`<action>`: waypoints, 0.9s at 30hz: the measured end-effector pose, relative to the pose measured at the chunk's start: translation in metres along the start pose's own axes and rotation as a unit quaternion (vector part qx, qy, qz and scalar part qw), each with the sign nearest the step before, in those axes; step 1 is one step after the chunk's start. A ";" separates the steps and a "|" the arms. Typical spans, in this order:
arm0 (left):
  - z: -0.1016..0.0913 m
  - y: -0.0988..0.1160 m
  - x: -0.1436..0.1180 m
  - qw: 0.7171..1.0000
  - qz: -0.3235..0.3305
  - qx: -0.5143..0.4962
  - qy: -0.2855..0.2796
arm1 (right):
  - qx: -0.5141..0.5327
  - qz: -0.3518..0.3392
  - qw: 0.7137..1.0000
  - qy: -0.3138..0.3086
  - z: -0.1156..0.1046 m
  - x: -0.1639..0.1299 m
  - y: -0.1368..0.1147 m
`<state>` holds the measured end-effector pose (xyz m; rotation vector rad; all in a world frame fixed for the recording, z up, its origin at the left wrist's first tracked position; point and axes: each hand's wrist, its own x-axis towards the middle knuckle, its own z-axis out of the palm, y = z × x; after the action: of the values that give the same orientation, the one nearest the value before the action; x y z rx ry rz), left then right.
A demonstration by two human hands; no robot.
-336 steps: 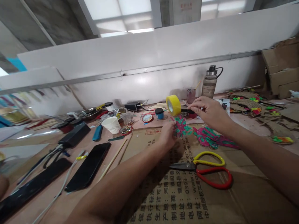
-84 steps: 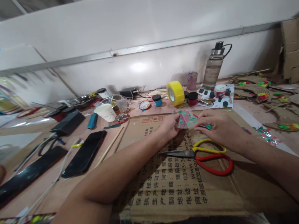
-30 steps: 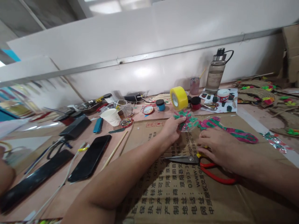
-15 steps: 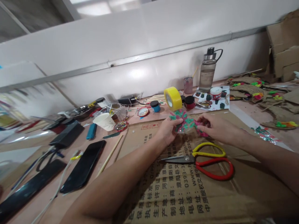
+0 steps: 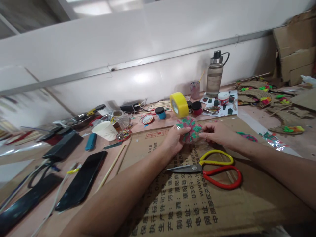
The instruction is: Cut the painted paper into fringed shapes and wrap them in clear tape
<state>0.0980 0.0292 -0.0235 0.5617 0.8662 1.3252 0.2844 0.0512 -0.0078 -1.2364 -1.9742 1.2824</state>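
The counter (image 5: 74,210) runs out of view on the left, where motion blur smears its far things. A flattened cardboard sheet (image 5: 192,210) covers its near part, the lower edge cut off. On the sheet lie scissors (image 5: 209,169), blades shut, just below both hands. The left hand (image 5: 174,140) and right hand (image 5: 216,133) meet over a small pink-and-green paper cutout (image 5: 189,128), each pinching an edge; fingers hide its lower part, so its shape is unclear. It sits just in front of the yellow tape roll (image 5: 179,104).
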 end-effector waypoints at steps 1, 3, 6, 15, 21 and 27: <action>0.000 0.000 0.000 1.000 -0.002 -0.001 0.001 | -0.007 -0.002 1.000 0.000 -0.001 0.000 0.000; 0.000 0.000 0.000 1.000 -0.007 -0.003 0.005 | -0.021 -0.006 1.000 0.002 -0.001 0.001 0.002; 0.000 -0.001 0.001 1.000 -0.012 -0.003 0.018 | -0.032 -0.033 0.998 0.045 0.001 0.002 0.009; 0.004 0.000 0.000 0.999 -0.013 -0.017 0.036 | -0.290 -0.308 0.880 0.214 0.005 -0.009 0.007; 0.003 0.000 0.002 0.997 -0.034 -0.066 0.027 | -0.382 -0.371 0.834 0.146 0.011 -0.018 0.002; -0.001 -0.001 0.006 0.997 -0.030 -0.062 0.033 | -0.406 -0.378 0.823 0.127 0.011 -0.022 0.001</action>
<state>0.0983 0.0343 -0.0262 0.3949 0.8423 1.3392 0.2870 0.0273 -0.0116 -0.6842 -2.4738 -0.1465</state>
